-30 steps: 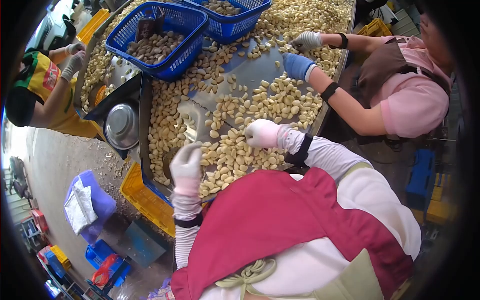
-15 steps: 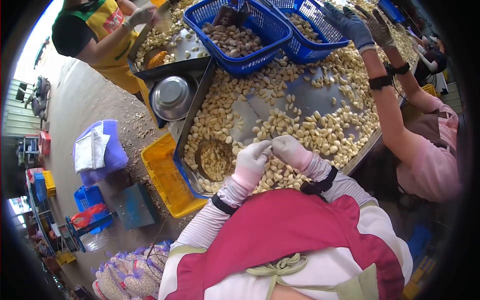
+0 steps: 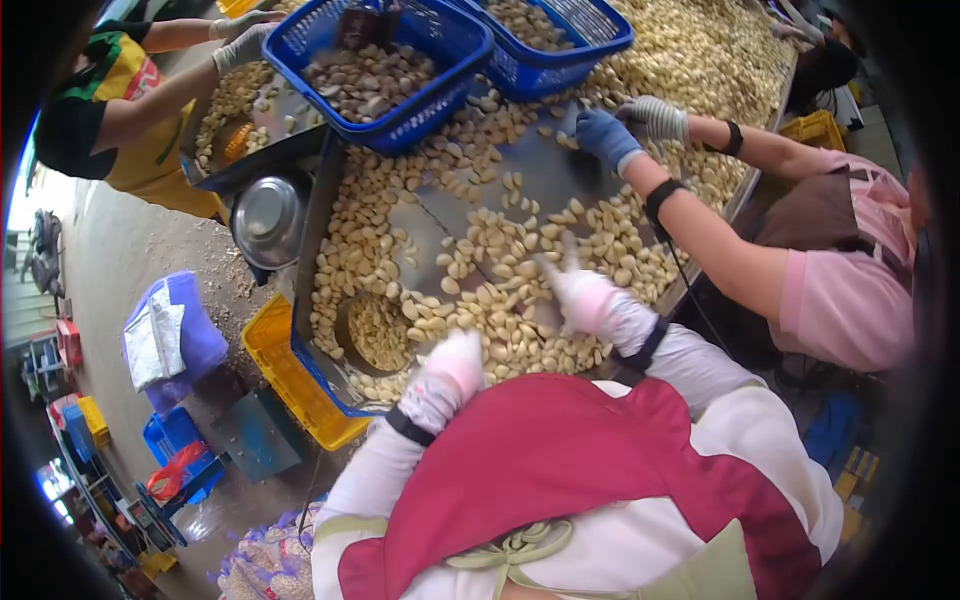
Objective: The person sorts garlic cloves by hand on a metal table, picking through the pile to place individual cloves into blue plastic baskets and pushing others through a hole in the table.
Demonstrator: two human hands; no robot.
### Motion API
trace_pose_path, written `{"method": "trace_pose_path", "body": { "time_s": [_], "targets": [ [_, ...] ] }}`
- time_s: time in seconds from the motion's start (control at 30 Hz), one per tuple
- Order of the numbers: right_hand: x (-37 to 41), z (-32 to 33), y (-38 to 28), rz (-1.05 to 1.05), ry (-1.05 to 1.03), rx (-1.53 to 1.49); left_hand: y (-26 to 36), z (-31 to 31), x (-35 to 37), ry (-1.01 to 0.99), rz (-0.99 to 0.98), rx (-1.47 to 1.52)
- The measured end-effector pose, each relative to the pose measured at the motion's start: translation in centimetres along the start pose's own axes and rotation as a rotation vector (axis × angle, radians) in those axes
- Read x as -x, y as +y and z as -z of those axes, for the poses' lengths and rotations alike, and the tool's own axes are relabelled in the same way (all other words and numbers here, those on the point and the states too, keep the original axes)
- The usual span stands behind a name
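My left hand, in a white glove, is over the front edge of the metal table, right of a round opening holding small pale pieces. Its fingers are blurred and partly hidden, so I cannot see whether it holds anything. My right hand, gloved too, reaches forward over peeled garlic cloves. Thumb and fingers are spread apart, smeared by motion, with nothing visible between them. Cloves lie scattered around both hands and heap up toward the back.
Two blue baskets, one with unpeeled cloves and one behind, stand on the table. A steel bowl and a yellow crate are at left. A co-worker's gloved hands work at right; another person stands far left.
My hands have parted from a pinch together: the left went down and left, the right opened out over the cloves. The right co-worker's hands came down from the basket to the table.
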State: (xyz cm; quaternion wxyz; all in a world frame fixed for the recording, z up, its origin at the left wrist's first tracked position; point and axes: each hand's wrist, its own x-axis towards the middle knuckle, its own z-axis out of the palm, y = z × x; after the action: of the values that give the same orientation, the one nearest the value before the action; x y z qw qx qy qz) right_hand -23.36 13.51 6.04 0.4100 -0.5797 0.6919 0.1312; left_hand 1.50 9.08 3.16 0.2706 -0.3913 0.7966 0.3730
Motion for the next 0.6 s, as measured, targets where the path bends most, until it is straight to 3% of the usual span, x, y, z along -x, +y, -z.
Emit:
{"method": "trace_pose_path", "body": {
  "time_s": [0.03, 0.07, 0.1, 0.13, 0.17, 0.27, 0.37, 0.4, 0.5, 0.6],
  "targets": [
    [-2.3, -4.2, 0.2, 0.101, 0.171, -0.016, -0.8, -0.6, -2.1, 0.086, -0.052, 0.091],
    [-2.2, -2.3, -3.5, 0.072, 0.107, -0.028, -0.5, 1.5, -2.9, 0.114, -0.039, 0.116],
    [-4.8, -4.1, -4.4, 0.219, 0.184, -0.059, -1.7, 2.8, -4.6, 0.156, -0.043, 0.198],
    [-5.2, -2.8, -6.1, 0.513, 0.173, -0.476, -2.0, 4.8, -4.4, 0.390, 0.057, 0.170],
    [-4.8, -2.1, -7.0, 0.581, 0.373, -0.284, -4.6, 6.3, -5.8, 0.431, 0.080, 0.214],
    [-2.0, 1.6, -4.4, 0.440, 0.373, -0.175, -10.9, 9.3, -3.3, 0.644, 0.036, 0.383],
    [1.2, 2.5, 2.7, 0.041, 0.377, 0.206, -15.3, 9.0, 0.1, 0.637, 0.113, 0.855],
    [2.6, 3.2, 3.3, -0.206, 0.181, 0.260, -16.0, 8.2, 1.0, 0.608, 0.138, 0.849],
    [5.0, 1.0, 2.4, -0.295, -0.007, 0.140, -15.8, 6.6, 2.9, 0.436, 0.248, 0.901],
    [5.2, -2.2, -1.8, -0.205, -0.254, 0.015, -15.1, 4.4, 2.9, 0.308, 0.205, 1.015]
  ]
}}
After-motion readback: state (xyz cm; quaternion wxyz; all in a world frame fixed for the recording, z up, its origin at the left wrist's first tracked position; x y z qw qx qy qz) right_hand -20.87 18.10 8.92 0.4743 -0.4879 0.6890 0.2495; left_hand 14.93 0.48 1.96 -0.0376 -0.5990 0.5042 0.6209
